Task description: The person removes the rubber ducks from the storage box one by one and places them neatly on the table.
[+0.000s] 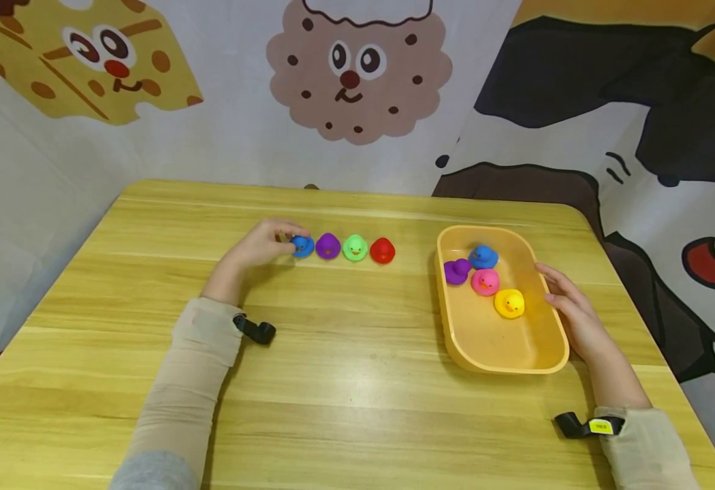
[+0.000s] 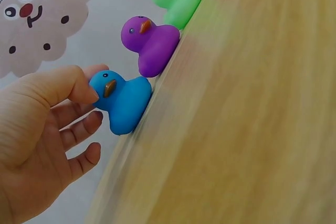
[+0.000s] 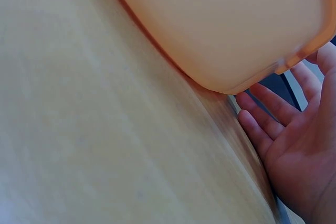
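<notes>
At the left end of a row of toy ducks, my left hand point(image 1: 265, 243) pinches a blue rubber duck point(image 2: 126, 103) by its head between thumb and forefinger. The duck sits on the table, and the other fingers are loosely bent beside it. To its right stand a purple duck point(image 1: 328, 246), a green duck point(image 1: 355, 248) and a red duck point(image 1: 383, 251). My right hand point(image 1: 578, 316) rests against the right side of a yellow-orange basin point(image 1: 504, 350), fingers fairly straight and touching its rim and outer wall.
Inside the basin lie another blue duck point(image 1: 483, 257), another purple duck point(image 1: 457, 271), a pink duck point(image 1: 485, 282) and a yellow duck point(image 1: 509, 303). The wooden table point(image 1: 345, 408) has its far edge just behind the row. A cartoon-printed backdrop point(image 1: 229, 150) hangs behind it.
</notes>
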`<state>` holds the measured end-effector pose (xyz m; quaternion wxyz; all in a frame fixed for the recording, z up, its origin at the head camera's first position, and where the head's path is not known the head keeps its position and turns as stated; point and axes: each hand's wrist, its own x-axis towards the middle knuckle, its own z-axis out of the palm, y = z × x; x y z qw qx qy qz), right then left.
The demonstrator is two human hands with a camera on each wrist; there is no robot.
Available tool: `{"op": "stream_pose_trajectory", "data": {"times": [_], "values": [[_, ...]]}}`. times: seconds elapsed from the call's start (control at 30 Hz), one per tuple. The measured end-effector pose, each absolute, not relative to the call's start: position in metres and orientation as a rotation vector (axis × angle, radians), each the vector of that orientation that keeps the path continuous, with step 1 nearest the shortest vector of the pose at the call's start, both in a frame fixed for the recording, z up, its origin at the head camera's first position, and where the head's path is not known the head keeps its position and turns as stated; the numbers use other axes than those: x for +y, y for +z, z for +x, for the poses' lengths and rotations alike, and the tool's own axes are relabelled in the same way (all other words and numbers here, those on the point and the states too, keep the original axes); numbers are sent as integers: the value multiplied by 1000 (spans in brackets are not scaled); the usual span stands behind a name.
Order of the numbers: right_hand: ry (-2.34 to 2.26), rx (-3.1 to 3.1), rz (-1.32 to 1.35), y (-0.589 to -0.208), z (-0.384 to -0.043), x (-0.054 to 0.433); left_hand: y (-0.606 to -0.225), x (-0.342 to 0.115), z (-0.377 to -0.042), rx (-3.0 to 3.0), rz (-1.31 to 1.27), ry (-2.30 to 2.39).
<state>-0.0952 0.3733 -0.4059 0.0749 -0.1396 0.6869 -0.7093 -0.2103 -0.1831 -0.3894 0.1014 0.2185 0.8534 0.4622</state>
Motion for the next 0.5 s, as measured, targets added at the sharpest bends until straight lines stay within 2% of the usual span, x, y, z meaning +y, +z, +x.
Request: {"op": "stream_pose_trajectory", "data": {"times": [0.5], "values": [[-2114,2071,-384,-405,-95,372,-368,-181,-205,2603,721,1340]]}}
